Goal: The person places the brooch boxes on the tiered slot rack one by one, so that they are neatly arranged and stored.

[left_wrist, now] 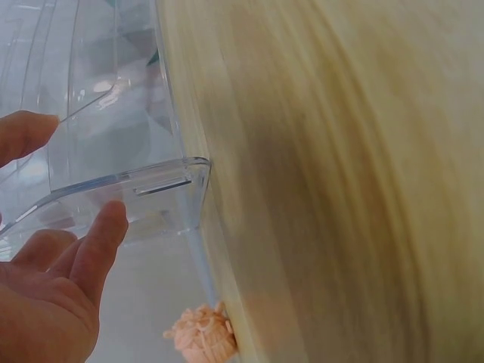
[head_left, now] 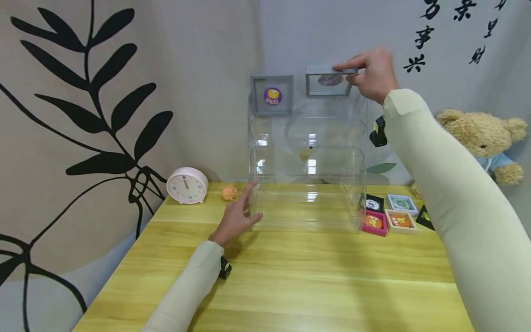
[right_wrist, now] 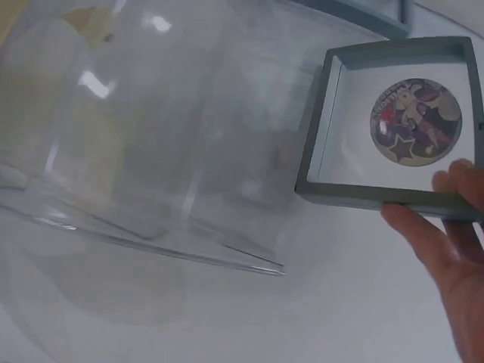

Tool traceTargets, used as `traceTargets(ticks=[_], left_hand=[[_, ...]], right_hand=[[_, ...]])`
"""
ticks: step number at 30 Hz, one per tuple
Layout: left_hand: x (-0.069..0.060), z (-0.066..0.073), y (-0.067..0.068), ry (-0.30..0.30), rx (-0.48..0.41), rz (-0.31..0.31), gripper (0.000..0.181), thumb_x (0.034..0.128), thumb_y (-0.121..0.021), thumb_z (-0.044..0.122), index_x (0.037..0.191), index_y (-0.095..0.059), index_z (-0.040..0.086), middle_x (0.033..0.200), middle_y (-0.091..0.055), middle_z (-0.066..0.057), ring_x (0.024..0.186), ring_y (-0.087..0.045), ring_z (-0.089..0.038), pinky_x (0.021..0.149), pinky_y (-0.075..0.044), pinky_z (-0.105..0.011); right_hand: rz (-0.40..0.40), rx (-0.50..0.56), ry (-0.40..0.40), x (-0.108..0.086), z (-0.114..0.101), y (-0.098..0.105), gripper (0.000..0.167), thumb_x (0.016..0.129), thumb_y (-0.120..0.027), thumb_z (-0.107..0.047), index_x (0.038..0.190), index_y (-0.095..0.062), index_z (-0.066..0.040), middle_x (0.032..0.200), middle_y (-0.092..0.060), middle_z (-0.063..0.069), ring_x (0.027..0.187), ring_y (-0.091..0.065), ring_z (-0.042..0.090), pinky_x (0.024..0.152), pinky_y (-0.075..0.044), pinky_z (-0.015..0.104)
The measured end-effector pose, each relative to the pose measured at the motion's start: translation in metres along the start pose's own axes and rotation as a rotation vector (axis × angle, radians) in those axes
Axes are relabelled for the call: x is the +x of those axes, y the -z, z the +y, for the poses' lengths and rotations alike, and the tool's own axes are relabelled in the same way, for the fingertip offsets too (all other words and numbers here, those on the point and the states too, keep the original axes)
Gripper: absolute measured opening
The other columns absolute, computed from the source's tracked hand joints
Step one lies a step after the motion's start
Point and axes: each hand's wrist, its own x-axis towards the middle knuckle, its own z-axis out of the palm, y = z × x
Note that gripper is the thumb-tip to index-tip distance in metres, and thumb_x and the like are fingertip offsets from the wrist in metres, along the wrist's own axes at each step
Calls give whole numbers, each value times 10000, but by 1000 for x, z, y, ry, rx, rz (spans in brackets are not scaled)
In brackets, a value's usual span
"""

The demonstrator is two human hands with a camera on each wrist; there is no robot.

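Observation:
My right hand pinches the edge of a grey-framed box above the right part of the top tier of a clear stepped rack. In the right wrist view this frame shows a round picture badge inside, and fingers hold its lower edge. A second grey frame with a purple and yellow badge stands upright at the rack's top left. My left hand is at the rack's left side, fingers spread; in the left wrist view its fingers lie beside the clear side panel.
Several small framed badges lie on the table right of the rack. A round pink clock and an orange ball-like thing stand to the left. A teddy bear sits at the right behind my right sleeve.

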Motion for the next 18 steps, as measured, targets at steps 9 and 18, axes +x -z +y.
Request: traceTargets(ticks=[9, 18], left_hand=[[0, -4, -2, 2, -1, 3, 949, 876, -756, 132, 1577, -205, 455, 1582, -374, -254, 1347, -497, -498, 1012, -557, -518], [1, -6, -1, -17, 6, 10, 945, 871, -761, 124, 1584, -217, 424, 1564, -388, -284, 1322, -518, -501, 988, -571, -521]], right_hand=[[-27, -40, 34, -2, 15, -22, 435, 981, -518, 71, 1287, -687, -189, 1435, -608, 76, 1393, -506, 244, 668, -398, 294], [-77, -159, -22, 7, 17, -25, 609, 943, -329, 101, 1438, -548, -179, 1546, -429, 204, 1468, -352, 365, 1022, -482, 478]])
